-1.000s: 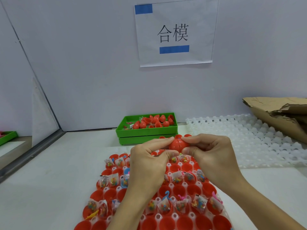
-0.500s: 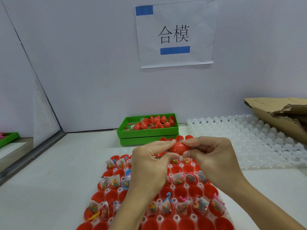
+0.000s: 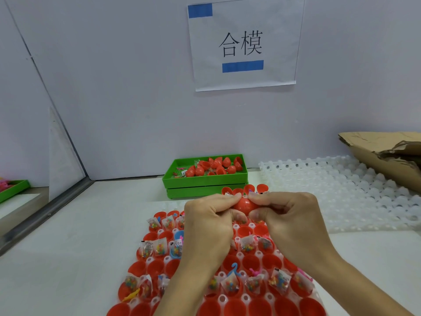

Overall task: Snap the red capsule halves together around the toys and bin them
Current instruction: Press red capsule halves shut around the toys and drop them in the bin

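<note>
- Close to the person, a white holder tray (image 3: 241,255) lay on the table, and red capsule halves (image 3: 251,231) sat in its cups. Many cups had small toy bags (image 3: 247,242) in them. The near edge of the tray was cut off at the bottom of the view.
- Above the tray, the left hand (image 3: 208,224) and the right hand (image 3: 289,220) both pinched one red capsule (image 3: 245,204) between fingers and thumbs. The fingers were curled tight around it.
- To do this step well, I think both halves should line up all the way round, and then get a firm, even squeeze. No bag corner should stick out at the join.
- The fingers hid most of the capsule, so I could not tell if it was snapped shut. The toy inside could not be seen.
- Farther back stood the green bin (image 3: 205,179), well apart from the hands, with red capsules in it. Some looked open, but they were too small to be sure.
</note>
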The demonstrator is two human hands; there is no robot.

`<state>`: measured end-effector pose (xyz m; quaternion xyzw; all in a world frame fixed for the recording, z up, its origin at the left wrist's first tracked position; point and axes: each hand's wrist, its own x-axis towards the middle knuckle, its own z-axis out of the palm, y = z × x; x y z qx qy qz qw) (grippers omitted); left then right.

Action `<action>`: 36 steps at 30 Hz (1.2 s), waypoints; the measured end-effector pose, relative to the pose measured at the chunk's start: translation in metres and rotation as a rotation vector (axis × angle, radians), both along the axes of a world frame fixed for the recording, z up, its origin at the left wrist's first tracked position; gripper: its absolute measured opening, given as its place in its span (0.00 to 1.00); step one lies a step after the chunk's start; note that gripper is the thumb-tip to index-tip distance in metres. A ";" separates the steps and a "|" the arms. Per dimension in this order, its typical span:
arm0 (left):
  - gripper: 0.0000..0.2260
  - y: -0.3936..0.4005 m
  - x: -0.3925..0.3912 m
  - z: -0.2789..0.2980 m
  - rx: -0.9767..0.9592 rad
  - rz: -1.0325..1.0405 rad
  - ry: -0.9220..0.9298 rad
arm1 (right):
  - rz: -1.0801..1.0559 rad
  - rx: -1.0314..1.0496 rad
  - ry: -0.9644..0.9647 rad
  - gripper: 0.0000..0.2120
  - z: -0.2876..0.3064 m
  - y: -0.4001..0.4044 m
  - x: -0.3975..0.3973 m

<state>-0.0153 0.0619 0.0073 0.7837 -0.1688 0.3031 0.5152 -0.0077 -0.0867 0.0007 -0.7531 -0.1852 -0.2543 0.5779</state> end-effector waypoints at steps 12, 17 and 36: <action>0.16 0.002 -0.001 0.009 -0.113 -0.083 0.133 | 0.004 0.009 0.017 0.23 0.005 -0.004 0.003; 0.17 0.006 -0.002 0.012 -0.047 -0.160 0.166 | 0.117 0.039 0.058 0.21 0.004 -0.006 0.005; 0.31 0.002 -0.002 0.007 -0.263 -0.336 0.394 | 0.475 0.378 0.350 0.15 0.004 -0.005 0.007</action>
